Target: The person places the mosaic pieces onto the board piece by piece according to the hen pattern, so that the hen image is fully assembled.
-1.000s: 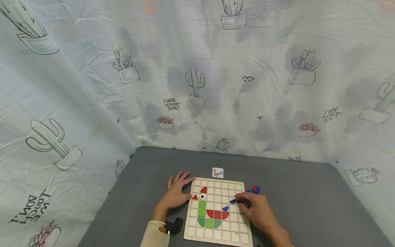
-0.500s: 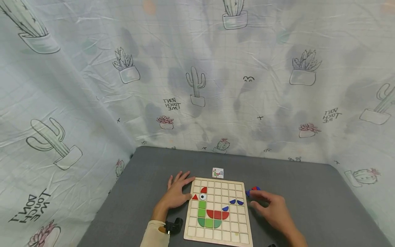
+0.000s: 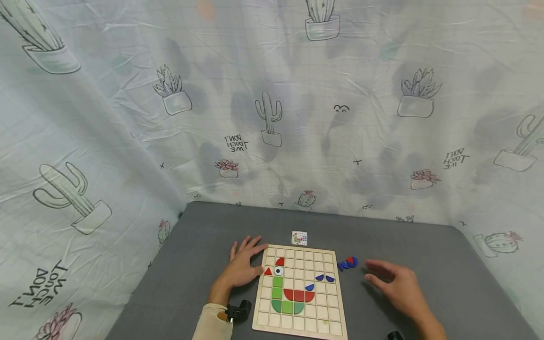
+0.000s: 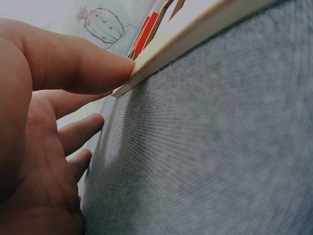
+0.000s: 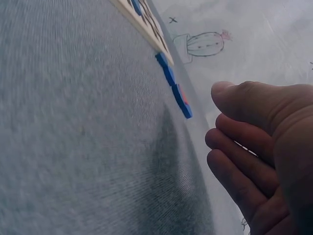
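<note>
A wooden grid board (image 3: 311, 326) lies on the grey table with flat coloured pieces in its cells. My left hand (image 3: 241, 268) touches the board's left edge with its thumb and a finger, the other fingers spread over the table. On the board are green squares (image 3: 277, 282), a red square (image 3: 299, 296), a round eye piece (image 3: 278, 271), a red triangle (image 3: 268, 271) and several blue pieces (image 3: 329, 278). My right hand (image 3: 399, 285) hovers right of the board, fingers loosely bent and holding nothing. Between them lie loose blue pieces (image 3: 346, 265), one with a red part.
A small printed card (image 3: 299, 238) with a gridded picture lies behind the board. The grey table (image 3: 204, 231) reaches back to a pale cactus-print curtain (image 3: 238, 118), which also hangs at both sides. A black wrist device (image 3: 240, 310) sits at my left wrist.
My right hand has let go of a dark blue piece in a cell at the board's right edge and moved off to the right, past the loose pieces. The left hand stays put.
</note>
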Action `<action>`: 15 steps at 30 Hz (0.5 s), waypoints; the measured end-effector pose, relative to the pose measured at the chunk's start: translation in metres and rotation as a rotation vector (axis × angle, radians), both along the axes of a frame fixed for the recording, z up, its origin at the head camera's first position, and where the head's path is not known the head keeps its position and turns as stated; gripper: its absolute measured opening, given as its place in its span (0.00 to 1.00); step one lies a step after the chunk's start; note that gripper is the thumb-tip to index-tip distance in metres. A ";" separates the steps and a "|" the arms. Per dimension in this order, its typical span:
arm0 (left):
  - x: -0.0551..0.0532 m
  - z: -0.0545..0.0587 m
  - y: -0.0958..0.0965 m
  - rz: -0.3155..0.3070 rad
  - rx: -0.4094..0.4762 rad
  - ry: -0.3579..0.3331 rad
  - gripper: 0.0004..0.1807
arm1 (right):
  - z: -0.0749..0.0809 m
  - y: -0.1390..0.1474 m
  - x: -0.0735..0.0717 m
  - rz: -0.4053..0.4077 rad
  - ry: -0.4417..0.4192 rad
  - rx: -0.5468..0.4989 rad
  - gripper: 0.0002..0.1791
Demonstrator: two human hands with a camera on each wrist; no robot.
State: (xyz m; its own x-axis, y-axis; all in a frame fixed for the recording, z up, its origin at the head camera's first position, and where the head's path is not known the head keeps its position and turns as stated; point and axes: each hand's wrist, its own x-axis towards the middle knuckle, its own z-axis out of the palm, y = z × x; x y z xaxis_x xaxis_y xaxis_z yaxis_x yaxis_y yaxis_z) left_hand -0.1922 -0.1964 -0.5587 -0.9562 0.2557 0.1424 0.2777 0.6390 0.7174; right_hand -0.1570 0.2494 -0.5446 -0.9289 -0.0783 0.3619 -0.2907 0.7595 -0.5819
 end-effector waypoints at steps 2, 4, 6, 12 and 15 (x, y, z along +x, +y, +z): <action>0.000 0.000 0.000 0.001 0.000 0.002 0.37 | -0.001 0.002 -0.002 -0.004 -0.002 0.010 0.19; 0.000 -0.001 0.000 0.003 -0.002 0.001 0.37 | -0.001 0.002 -0.004 -0.007 -0.004 0.027 0.19; 0.000 -0.001 0.000 0.005 -0.003 0.000 0.37 | -0.001 0.002 -0.008 -0.006 -0.020 0.039 0.18; 0.000 -0.001 0.000 0.007 -0.007 -0.002 0.37 | -0.002 -0.002 -0.022 0.052 -0.027 0.048 0.19; 0.000 0.000 0.000 0.005 -0.007 -0.005 0.37 | -0.003 -0.005 -0.028 0.101 -0.018 0.026 0.19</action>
